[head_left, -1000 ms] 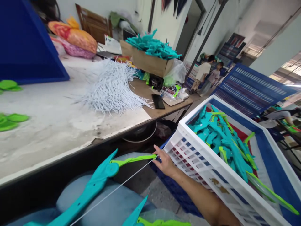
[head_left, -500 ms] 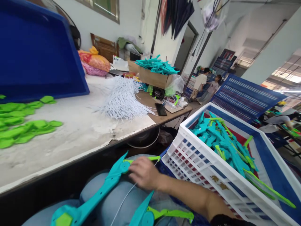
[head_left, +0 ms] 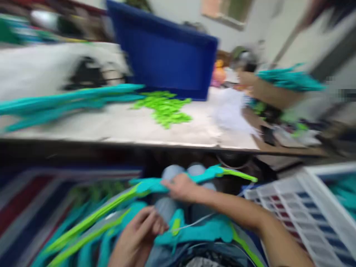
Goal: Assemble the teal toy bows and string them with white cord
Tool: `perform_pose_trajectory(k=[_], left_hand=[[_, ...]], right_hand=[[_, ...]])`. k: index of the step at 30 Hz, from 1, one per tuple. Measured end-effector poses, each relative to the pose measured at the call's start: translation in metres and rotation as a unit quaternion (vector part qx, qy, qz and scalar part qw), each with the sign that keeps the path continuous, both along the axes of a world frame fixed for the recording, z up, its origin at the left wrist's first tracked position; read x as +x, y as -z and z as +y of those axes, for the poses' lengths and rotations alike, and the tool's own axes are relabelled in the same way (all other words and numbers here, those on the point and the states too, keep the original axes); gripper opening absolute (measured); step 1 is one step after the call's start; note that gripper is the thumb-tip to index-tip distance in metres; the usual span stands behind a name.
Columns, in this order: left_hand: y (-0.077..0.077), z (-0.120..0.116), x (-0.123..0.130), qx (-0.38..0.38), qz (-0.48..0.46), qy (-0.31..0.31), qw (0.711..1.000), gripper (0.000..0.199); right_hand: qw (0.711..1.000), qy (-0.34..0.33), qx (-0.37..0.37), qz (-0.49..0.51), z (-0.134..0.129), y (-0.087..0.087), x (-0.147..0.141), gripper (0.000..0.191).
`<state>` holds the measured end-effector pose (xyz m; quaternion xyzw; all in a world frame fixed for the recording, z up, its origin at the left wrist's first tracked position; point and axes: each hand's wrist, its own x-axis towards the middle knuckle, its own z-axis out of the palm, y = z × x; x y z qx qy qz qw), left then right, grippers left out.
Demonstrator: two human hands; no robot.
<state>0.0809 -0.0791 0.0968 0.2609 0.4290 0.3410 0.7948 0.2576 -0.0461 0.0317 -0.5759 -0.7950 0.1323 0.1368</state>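
Blur softens the picture. My right hand (head_left: 182, 187) is closed over the middle of a long teal-and-green plastic piece (head_left: 204, 175) lying across my knees. Nearer to me, my left hand (head_left: 141, 230) has its fingers curled together, with a thin white cord (head_left: 194, 222) running from the fingertips to the right. Beside it, a second teal-and-green plastic piece (head_left: 198, 231) rests on my lap, with a green tab at its left end. The left fingertips are partly hidden, so their exact hold on the cord is unclear.
A worktable (head_left: 200, 133) carries green plastic parts (head_left: 168, 109), a blue bin (head_left: 172, 59), white cords (head_left: 230, 111) and long teal pieces (head_left: 69, 100). At right stands a white crate (head_left: 283, 200). More teal-and-green pieces (head_left: 94, 230) lie at lower left on striped cloth (head_left: 30, 211).
The view has swung left. My left hand has come into sight by the cord. My right hand has moved from a piece's green end to a teal middle part.
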Motion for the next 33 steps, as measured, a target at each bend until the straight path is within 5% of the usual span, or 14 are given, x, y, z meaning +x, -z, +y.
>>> perform_pose_trajectory(k=[4,7,12,21,33], left_hand=[[0.011,0.015,-0.027,0.052,0.019,-0.158,0.986,0.041],[0.017,0.041,-0.041,0.106,0.084,-0.266,0.955,0.040],[0.026,0.076,-0.058,0.174,0.150,-0.354,0.907,0.039],[0.037,0.096,-0.083,0.268,0.310,-0.330,0.850,0.024],[0.032,0.097,-0.081,0.309,0.357,-0.335,0.815,0.021]], right_hand=[[0.987,-0.116,-0.108,0.016,0.027,0.010,0.031,0.055],[0.972,-0.125,-0.189,0.061,0.037,0.008,0.042,0.056],[0.957,-0.091,-0.245,0.129,0.036,-0.001,0.042,0.046],[0.954,-0.065,-0.263,0.131,0.045,0.002,0.043,0.046],[0.953,-0.062,-0.266,0.127,0.043,-0.001,0.040,0.047]])
